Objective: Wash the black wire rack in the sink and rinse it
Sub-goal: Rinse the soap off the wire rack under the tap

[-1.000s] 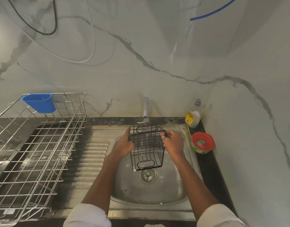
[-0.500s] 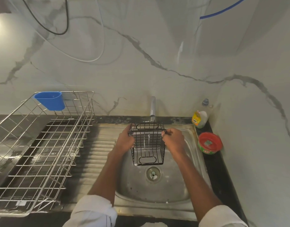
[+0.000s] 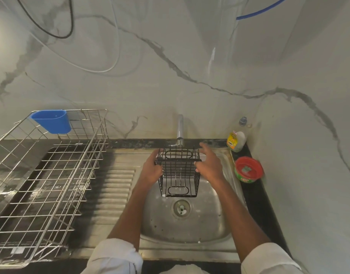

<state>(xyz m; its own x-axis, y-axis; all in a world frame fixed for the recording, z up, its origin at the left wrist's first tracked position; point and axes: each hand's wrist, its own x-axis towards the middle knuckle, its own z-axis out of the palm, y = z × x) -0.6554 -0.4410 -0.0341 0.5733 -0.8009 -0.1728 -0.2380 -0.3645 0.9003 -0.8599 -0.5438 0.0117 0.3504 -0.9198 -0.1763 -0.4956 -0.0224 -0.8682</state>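
Note:
I hold the black wire rack (image 3: 179, 175) upright over the steel sink (image 3: 190, 228), right below the tap (image 3: 180, 127). A thin stream of water falls through its middle. My left hand (image 3: 151, 169) grips the rack's left side near the top rim. My right hand (image 3: 210, 167) lies against the right side with its fingers stretched out toward the back wall and its thumb by the rim corner. The rack's lower end hangs just above the drain (image 3: 181, 207).
A large steel dish rack (image 3: 41, 184) stands on the drainboard at the left, with a blue cup (image 3: 51, 121) hung on its back corner. At the right of the sink sit a yellow-labelled soap bottle (image 3: 235, 141) and a red tub (image 3: 248, 172).
The rack has tipped more upright under the tap. My right hand's fingers have straightened off the rim; before, they were curled round it.

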